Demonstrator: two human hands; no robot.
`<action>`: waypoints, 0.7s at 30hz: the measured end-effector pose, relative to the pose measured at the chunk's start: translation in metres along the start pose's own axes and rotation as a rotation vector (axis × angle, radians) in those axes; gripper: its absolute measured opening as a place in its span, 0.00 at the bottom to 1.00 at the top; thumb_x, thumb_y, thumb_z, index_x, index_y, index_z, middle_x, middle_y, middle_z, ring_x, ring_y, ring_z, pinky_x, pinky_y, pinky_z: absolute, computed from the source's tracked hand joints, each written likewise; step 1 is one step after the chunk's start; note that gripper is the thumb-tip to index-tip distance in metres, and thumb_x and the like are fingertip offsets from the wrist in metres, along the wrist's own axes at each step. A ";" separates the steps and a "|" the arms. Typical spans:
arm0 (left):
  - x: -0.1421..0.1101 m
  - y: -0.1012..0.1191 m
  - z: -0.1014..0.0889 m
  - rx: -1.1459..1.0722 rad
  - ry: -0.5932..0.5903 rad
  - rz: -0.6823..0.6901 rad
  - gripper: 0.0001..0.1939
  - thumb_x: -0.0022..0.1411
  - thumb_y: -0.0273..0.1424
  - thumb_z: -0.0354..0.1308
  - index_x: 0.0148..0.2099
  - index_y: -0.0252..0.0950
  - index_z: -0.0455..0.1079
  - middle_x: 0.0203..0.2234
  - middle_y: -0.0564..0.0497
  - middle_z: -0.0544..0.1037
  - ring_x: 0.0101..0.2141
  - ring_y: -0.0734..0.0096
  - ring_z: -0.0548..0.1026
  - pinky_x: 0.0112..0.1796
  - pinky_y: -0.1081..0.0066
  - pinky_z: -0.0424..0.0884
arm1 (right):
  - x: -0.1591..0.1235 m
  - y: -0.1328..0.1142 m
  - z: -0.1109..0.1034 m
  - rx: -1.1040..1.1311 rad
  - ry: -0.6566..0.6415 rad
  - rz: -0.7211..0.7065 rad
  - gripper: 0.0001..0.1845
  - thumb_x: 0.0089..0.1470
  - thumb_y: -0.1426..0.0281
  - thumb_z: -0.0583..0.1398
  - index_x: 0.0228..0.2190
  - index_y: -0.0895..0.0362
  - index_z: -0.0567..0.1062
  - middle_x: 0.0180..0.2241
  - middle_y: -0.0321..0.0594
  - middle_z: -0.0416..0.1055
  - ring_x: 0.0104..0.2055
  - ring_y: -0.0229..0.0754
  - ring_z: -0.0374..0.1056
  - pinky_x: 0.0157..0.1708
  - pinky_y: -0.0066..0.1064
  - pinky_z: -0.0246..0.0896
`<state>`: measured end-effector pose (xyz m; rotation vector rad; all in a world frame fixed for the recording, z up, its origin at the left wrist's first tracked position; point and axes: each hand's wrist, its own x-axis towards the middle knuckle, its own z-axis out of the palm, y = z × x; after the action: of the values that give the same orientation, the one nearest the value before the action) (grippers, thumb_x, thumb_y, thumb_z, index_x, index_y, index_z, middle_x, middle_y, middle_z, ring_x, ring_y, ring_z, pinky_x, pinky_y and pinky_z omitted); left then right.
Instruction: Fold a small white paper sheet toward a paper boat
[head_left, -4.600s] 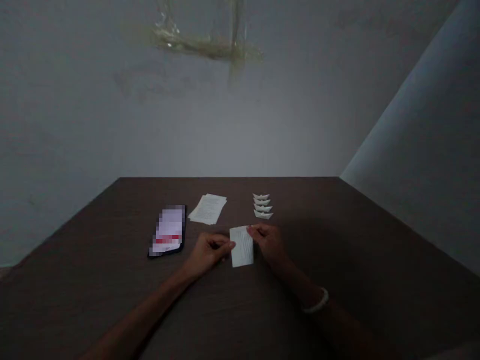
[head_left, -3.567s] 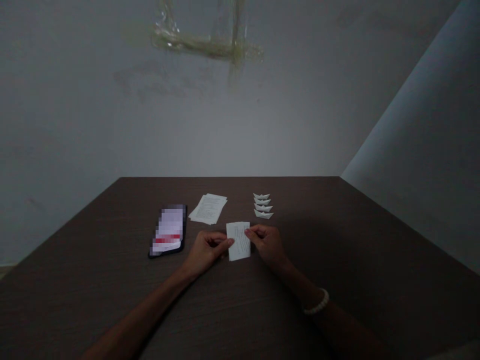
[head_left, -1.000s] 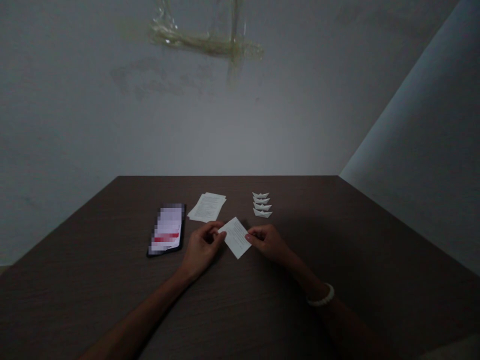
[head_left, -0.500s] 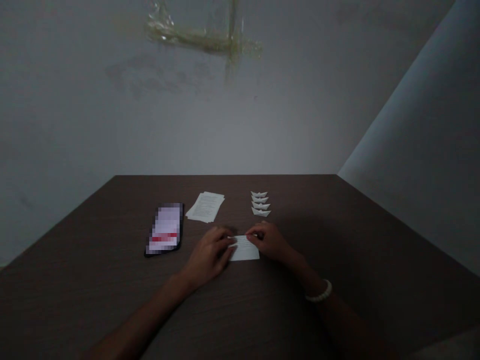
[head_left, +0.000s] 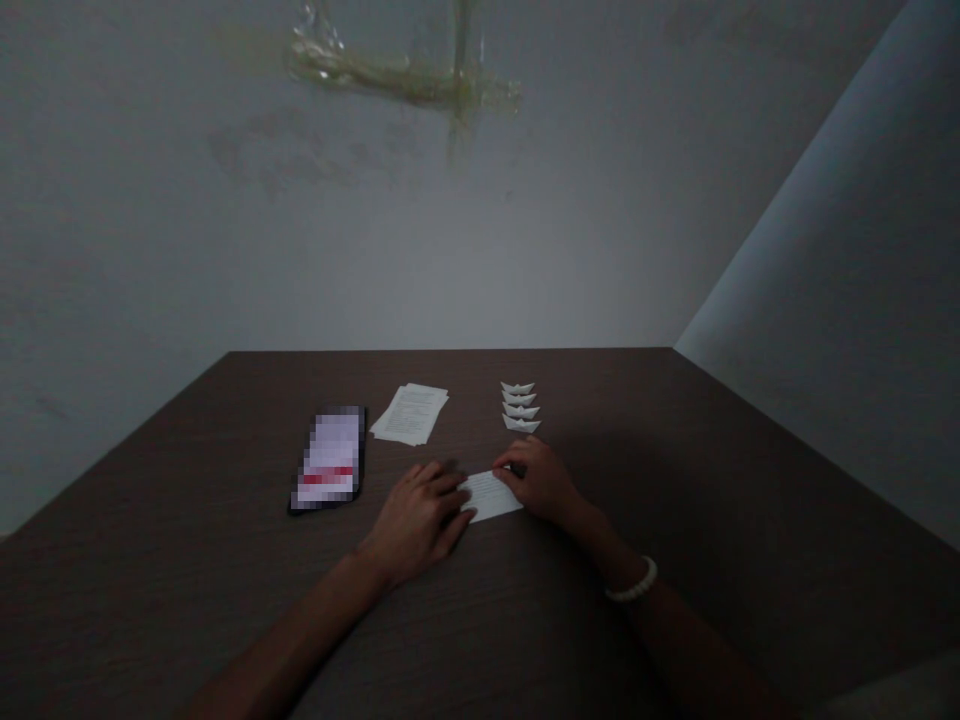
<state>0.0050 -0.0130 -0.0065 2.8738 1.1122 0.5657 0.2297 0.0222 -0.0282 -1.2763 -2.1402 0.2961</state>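
Observation:
A small sheet of printed paper [head_left: 489, 499] lies on the table between my hands, slightly tilted. My left hand [head_left: 427, 518] rests at its left edge, fingers spread, with the thumb and fingertips touching the paper. At the upper right corner, my right hand [head_left: 538, 480] pinches the sheet between thumb and forefinger; a pale beaded bracelet [head_left: 634, 582] circles that wrist. Just beyond the right hand stand several folded white paper boats [head_left: 521, 411] in a column.
A stack of printed paper sheets [head_left: 410, 414] lies beyond my left hand. Left of it is a phone [head_left: 330, 460] with a blurred lit screen. The dark wooden table [head_left: 615, 400] meets a grey wall [head_left: 585, 240] bearing strips of tape [head_left: 405, 85].
The paper has turned a little, its right side now higher. My left hand has flattened and its fingers have spread. The right hand keeps its pinch on the corner.

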 end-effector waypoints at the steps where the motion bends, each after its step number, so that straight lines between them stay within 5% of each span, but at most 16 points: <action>1: 0.000 0.000 0.000 0.014 0.000 -0.004 0.12 0.66 0.35 0.51 0.40 0.37 0.75 0.44 0.47 0.77 0.43 0.56 0.69 0.42 0.56 0.66 | 0.000 0.000 0.000 -0.007 -0.001 0.010 0.02 0.52 0.73 0.64 0.30 0.56 0.79 0.30 0.38 0.75 0.36 0.41 0.66 0.40 0.31 0.57; 21: -0.003 0.000 0.000 0.098 0.006 0.016 0.11 0.65 0.35 0.53 0.36 0.35 0.74 0.33 0.46 0.78 0.39 0.57 0.70 0.37 0.60 0.68 | -0.001 -0.008 0.001 -0.045 0.016 0.105 0.03 0.54 0.72 0.62 0.31 0.55 0.78 0.32 0.38 0.75 0.38 0.41 0.67 0.39 0.31 0.58</action>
<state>0.0029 -0.0146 -0.0072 2.9680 1.1500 0.5358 0.2237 0.0175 -0.0251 -1.4142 -2.0808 0.2820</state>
